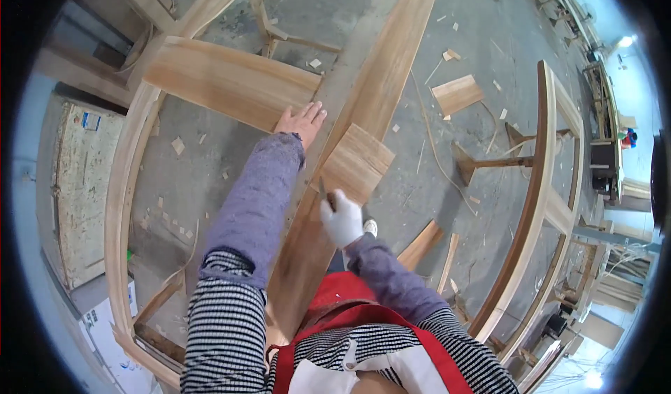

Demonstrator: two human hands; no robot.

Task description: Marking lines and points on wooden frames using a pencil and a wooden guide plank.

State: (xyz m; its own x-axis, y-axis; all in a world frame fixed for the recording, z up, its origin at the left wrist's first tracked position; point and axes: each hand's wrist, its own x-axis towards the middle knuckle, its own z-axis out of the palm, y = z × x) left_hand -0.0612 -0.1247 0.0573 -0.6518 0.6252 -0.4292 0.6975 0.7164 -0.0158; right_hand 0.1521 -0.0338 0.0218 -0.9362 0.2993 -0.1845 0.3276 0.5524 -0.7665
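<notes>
My bare left hand [302, 123] lies flat with its fingers stretched out, at the inner end of a wide wooden crosspiece [231, 79] where it meets a long plank. My right hand [342, 221], in a white glove, is closed round a small hand tool [322, 184] with a thin dark tip, perhaps a knife; the fist hides most of it. The tip is over the long wooden plank [377, 79], close to the lower left corner of a square wooden piece [358, 162]. That square piece lies on the plank, partly past its right edge.
A curved wooden frame [120, 205] rises along the left. Another wooden frame [535, 205] stands at the right. On the grey floor lie a loose board [458, 95], narrow offcuts [421, 246], thin strips and several small chips. Workbenches with stacked wood line the far right.
</notes>
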